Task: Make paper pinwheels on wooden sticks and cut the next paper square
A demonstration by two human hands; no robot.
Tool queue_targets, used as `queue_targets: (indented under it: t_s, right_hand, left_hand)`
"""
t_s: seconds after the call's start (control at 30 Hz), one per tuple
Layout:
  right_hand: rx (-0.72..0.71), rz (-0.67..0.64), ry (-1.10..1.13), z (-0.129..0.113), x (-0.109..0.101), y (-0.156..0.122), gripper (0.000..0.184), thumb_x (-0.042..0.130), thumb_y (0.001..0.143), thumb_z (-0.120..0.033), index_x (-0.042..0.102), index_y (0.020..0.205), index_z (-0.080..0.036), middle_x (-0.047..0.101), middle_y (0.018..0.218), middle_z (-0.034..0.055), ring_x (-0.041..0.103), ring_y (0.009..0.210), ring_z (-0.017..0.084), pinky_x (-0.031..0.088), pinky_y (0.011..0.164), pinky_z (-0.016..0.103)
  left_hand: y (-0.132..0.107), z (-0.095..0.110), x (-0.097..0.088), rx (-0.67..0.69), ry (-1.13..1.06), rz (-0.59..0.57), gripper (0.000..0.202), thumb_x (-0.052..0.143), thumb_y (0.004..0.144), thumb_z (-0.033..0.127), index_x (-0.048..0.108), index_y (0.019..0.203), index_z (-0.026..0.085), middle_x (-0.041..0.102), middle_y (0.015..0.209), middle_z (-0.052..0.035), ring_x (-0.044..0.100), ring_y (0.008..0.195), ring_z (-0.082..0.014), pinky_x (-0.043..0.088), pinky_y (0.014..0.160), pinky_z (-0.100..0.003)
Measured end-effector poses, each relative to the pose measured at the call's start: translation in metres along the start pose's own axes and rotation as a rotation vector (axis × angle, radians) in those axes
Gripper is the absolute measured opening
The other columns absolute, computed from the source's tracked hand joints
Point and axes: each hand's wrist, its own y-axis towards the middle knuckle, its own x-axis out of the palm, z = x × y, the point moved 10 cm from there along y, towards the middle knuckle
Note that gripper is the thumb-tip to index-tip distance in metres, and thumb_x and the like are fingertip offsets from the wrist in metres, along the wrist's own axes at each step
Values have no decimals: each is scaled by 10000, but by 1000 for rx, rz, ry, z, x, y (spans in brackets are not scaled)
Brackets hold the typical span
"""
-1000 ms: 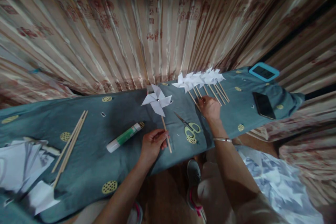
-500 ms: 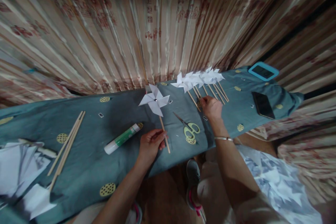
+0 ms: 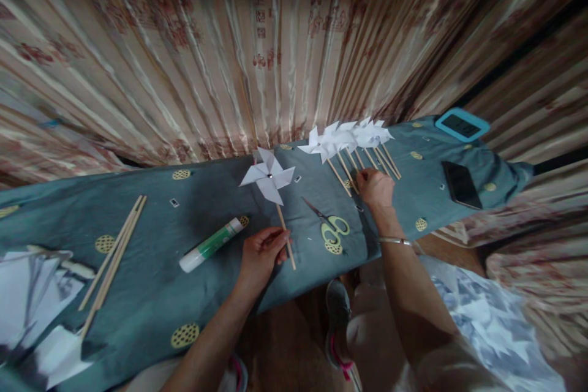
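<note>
My left hand (image 3: 261, 253) is closed on the wooden stick of a white paper pinwheel (image 3: 269, 176), which lies on the teal cloth-covered table (image 3: 151, 245) with its head pointing away from me. My right hand (image 3: 376, 188) is closed at the lower ends of the sticks of several finished white pinwheels (image 3: 349, 135) laid in a row at the back right. What its fingers grip is too small to make out. Scissors with pale green handles (image 3: 331, 229) lie between my two hands.
A green and white glue stick (image 3: 211, 244) lies left of my left hand. Loose wooden sticks (image 3: 114, 254) and a stack of white paper (image 3: 32, 294) are at the left. A black phone (image 3: 460, 184) and a blue-framed device (image 3: 462, 125) sit at the right. A curtain hangs behind.
My right hand has shifted slightly right along the row of pinwheel sticks. My left hand keeps its hold on the single pinwheel's stick.
</note>
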Motion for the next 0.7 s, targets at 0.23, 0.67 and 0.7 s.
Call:
queue_targets:
  t_s: [0.23, 0.67, 0.7]
  right_hand:
    - [0, 31, 6, 1, -7, -3, 302, 494, 952, -293, 721, 1024, -108, 745, 975, 213, 685, 906, 301, 440, 764, 350]
    - [-103, -20, 34, -23, 1, -7, 266, 510, 943, -287, 724, 1008, -142, 749, 975, 184, 681, 888, 269, 420, 740, 323]
    - [-95, -8, 37, -21, 0, -6, 265, 514, 940, -286, 722, 1009, -136, 748, 968, 190, 681, 879, 269, 415, 731, 321]
  left_hand:
    - [1, -1, 0, 8, 12, -3, 336, 802, 612, 452, 706, 681, 138, 622, 535, -9, 455, 398, -78, 319, 396, -207]
    - [0, -1, 0, -9, -9, 9, 335, 801, 593, 435, 706, 689, 129, 661, 590, -23, 444, 392, -66, 315, 388, -201]
    - [0, -1, 0, -8, -7, 8, 334, 799, 594, 435, 704, 686, 128, 654, 580, -19, 442, 390, -65, 314, 388, -200]
